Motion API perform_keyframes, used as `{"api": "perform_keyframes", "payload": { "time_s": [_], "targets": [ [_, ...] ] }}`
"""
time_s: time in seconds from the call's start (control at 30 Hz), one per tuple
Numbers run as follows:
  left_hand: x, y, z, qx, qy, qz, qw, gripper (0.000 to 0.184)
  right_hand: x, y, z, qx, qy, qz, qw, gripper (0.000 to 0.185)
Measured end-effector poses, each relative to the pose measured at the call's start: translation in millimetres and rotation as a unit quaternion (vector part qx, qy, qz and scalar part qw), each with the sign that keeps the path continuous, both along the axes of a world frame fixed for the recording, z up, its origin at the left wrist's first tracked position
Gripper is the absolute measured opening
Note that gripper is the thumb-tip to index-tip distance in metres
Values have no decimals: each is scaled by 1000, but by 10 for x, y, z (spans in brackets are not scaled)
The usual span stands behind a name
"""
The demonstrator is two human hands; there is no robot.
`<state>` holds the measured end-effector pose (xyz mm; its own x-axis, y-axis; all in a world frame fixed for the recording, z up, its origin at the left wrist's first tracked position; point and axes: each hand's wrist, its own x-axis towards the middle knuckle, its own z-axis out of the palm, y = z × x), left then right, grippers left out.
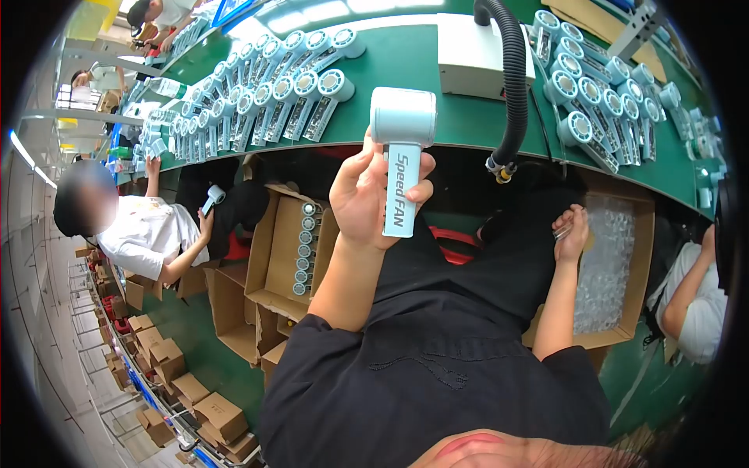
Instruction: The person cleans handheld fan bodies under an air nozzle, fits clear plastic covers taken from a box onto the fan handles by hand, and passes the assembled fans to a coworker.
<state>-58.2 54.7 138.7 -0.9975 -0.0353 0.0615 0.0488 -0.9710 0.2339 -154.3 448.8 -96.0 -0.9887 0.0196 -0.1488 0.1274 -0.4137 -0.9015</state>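
My left hand [365, 195] is closed around the handle of a light blue handheld fan [403, 117], which it holds upright in front of the green bench. "Speed FAN" is printed along the handle, and the round head points up. Lower down on the right, my right hand [573, 232] is closed beside an open carton [640, 257] of clear plastic pieces [605, 269]. A small shiny thing shows at its fingers, too small to name.
Many similar fans stand in rows on the green bench [398, 62]. A white box [476, 58] sits there, and a black ribbed hose [512, 93] hangs over the edge. At left, a person [156, 234] holds a fan near a carton [273, 265] with fans inside.
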Motion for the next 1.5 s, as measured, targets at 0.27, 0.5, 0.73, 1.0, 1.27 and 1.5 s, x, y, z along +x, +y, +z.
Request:
{"api": "perform_keyframes", "payload": {
  "time_s": [0.27,0.5,0.73,1.0,1.27,1.5],
  "targets": [
    [2,12,5,14,22,-7,1000,75,1,-112,66,41,-16,-29,999,20],
    [162,12,-727,-159,22,-71,984,86,-54,-28,-115,41,-51,-40,997,21],
    [208,417,-1721,-156,-153,-142,965,76,-71,-82,-58,55,-22,-16,998,18],
    [-365,756,-2182,-364,-221,-95,900,66,-62,-76,-121,72,16,3,997,16],
    [-604,1010,-2479,-479,-220,-30,849,59,1,-29,-108,91,1,-4,996,18],
    [-1001,1070,-2441,95,-290,-120,945,48,-143,139,-382,43,2,46,998,25]
  ]
}}
